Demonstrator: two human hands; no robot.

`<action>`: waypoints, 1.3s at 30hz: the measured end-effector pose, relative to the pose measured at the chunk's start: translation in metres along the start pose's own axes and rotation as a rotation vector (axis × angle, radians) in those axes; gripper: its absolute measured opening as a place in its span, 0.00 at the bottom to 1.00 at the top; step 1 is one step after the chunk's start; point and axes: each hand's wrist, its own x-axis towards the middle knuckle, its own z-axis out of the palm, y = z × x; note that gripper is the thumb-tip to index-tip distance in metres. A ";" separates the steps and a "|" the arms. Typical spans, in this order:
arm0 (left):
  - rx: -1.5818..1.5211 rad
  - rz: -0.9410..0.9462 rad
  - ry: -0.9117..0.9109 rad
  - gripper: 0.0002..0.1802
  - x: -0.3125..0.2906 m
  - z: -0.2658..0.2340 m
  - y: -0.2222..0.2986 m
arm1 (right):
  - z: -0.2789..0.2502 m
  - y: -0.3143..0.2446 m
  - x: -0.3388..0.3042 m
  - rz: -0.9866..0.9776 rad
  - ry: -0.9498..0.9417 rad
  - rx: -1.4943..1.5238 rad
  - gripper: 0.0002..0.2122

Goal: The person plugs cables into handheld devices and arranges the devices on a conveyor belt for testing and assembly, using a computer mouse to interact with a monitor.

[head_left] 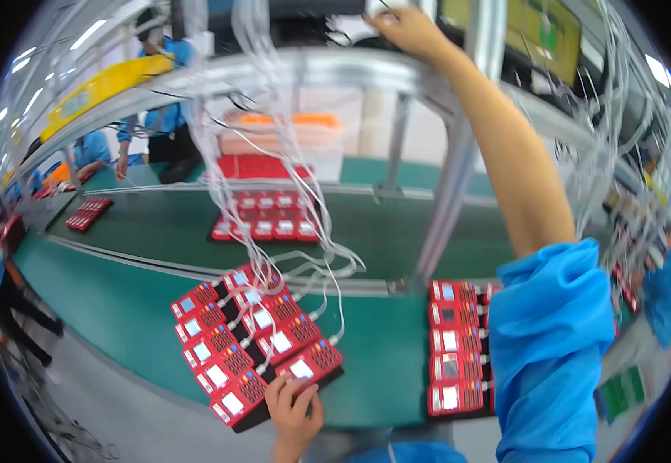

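Note:
Two rows of red keypad phones [289, 337] with lit screens lie on a dark tray, with white cables plugged into their sides. My left hand [293, 409] rests at the tray's near edge, its fingers slightly bent and apart, touching the nearest red phone [312, 363] by its screen. High above, my right hand [413, 32] reaches to the overhead shelf, its fingers pinched together near a thin dark cable. Blur hides what, if anything, is between them. A second group of red phones [456, 347] lies to the right, partly covered by my right sleeve.
Behind the green bench a metal rail borders a dark conveyor [166, 231], carrying more red phones [266, 216]. A metal post [447, 193] rises to the overhead frame [312, 71]. White cables [220, 154] hang down from it. Co-workers in blue stand at the far left.

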 end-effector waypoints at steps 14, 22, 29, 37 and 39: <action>-0.766 -0.568 -0.920 0.17 0.013 0.091 0.126 | -0.137 -0.013 -0.522 0.081 -0.761 0.088 0.07; -0.750 -0.812 -1.184 0.21 0.033 0.081 0.127 | -0.131 -0.028 -0.539 -0.034 -0.860 0.035 0.12; -0.793 -0.963 -1.214 0.21 0.041 0.088 0.122 | -0.125 0.003 -0.536 0.032 -0.825 0.180 0.13; -0.719 -0.937 -0.983 0.21 0.044 0.117 0.133 | -0.109 0.023 -0.532 0.032 -0.745 -0.024 0.09; -0.652 -0.836 -1.075 0.21 0.052 0.125 0.134 | -0.098 0.014 -0.537 -0.019 -0.730 -0.066 0.10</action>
